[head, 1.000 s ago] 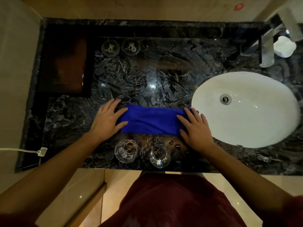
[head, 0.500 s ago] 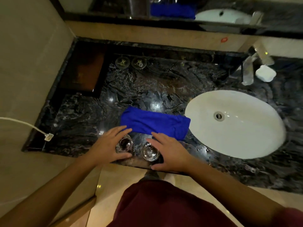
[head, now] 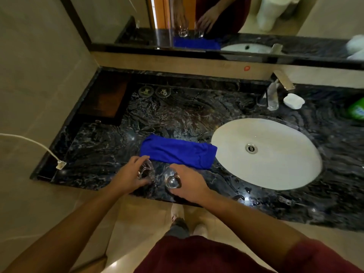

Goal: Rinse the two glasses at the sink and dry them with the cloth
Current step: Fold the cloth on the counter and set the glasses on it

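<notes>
Two clear glasses are at the front edge of the dark marble counter (head: 197, 113). My left hand (head: 130, 178) grips the left glass (head: 146, 171) around its side. My right hand (head: 189, 184) grips the right glass (head: 173, 179). Both glasses look tilted and just off the counter. A folded blue cloth (head: 177, 151) lies flat right behind them. The white oval sink (head: 275, 164) is to the right of the cloth, with its drain (head: 251, 148) in the middle.
A chrome tap (head: 275, 91) stands behind the sink, with a white soap dish (head: 293, 101) and a green bottle (head: 356, 109) beside it. Two round coasters (head: 154, 92) and a dark tray (head: 104, 99) sit at the back left. A white cable (head: 39, 146) ends at the counter's left edge. A mirror hangs above.
My hands left the blue cloth, came back to the two glasses and closed round them. The glasses now look slightly raised and tilted. The head view has tipped up, showing the mirror.
</notes>
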Tool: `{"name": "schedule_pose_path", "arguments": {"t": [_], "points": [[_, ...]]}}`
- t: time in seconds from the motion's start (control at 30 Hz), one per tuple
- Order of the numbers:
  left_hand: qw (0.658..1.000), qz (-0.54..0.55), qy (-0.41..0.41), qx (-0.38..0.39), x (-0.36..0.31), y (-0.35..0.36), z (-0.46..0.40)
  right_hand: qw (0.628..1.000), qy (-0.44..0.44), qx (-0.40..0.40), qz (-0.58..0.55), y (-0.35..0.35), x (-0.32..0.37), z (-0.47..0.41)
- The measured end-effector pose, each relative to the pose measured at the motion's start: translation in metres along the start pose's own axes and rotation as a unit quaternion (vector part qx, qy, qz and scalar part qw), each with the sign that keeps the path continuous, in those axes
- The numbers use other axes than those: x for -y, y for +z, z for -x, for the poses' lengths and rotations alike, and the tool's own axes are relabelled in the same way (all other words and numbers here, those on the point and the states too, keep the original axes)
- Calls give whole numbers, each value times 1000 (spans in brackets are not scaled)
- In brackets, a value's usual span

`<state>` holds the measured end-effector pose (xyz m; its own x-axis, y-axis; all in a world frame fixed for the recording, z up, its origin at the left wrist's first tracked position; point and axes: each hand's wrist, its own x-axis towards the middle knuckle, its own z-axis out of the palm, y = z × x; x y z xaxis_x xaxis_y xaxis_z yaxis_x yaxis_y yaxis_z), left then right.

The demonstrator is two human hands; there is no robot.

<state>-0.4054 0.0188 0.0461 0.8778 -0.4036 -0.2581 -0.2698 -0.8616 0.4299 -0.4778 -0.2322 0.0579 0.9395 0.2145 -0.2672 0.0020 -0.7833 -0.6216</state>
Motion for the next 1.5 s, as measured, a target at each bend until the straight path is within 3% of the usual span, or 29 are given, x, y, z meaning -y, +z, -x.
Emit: {"name": "schedule_pose_path", "arguments": {"t": [0.13, 0.37, 0.8, 1.03, 1.5], "points": [[998, 60, -6, -17, -13, -4, 5, 998, 37, -22, -52, -23, -8, 18], [977, 193, 18, -86, -64, -52, 2, 975, 87, -130, -155, -104, -16, 56], [967, 171, 93, -165, -118, -153, -52, 956, 9, -251, -154, -212, -7, 17], [974, 108, 67, -188, -76, -180, -121, 960, 17, -256, -113, -220, -1, -67], [989, 47, 24, -137, 55, -187, -316, 973, 65, -211, -62, -186, -11, -317]]}}
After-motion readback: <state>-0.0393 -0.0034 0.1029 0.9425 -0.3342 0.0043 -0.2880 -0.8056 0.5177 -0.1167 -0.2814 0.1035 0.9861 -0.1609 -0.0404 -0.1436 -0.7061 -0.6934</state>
